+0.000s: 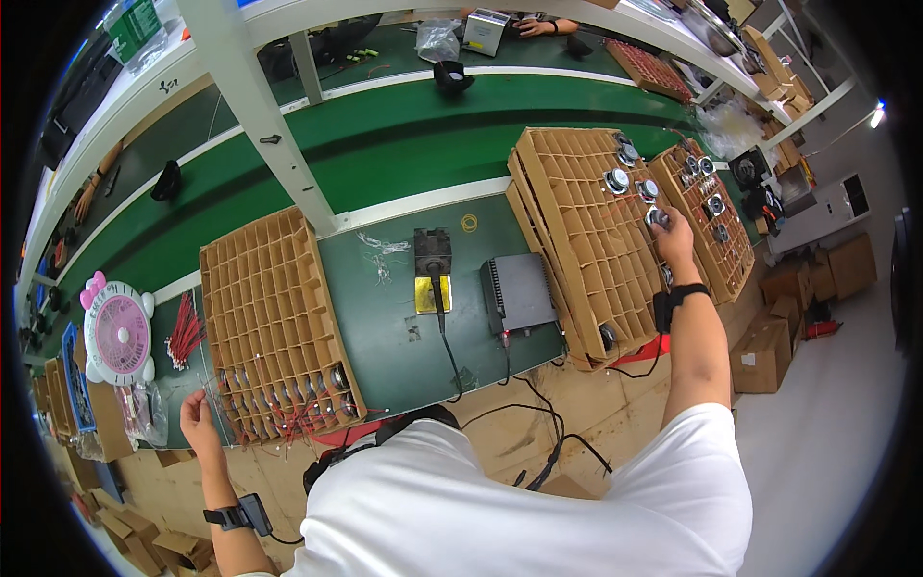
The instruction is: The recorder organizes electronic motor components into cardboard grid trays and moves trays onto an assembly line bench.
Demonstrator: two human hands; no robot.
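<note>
My right hand reaches into the cardboard divider tray on the right, its fingers closed round a small round speaker. More speakers lie in the far cells of that tray. My left hand is at the bench's near left edge, beside the other divider tray. Its fingers are pinched together, and whatever they may hold is too small to make out. Speakers with red wires fill the near rows of that left tray.
Between the trays stand a soldering iron in its holder and a dark soldering station. Red wires lie beside a pink and white fan. Another tray of speakers is at far right. A white post rises behind the bench.
</note>
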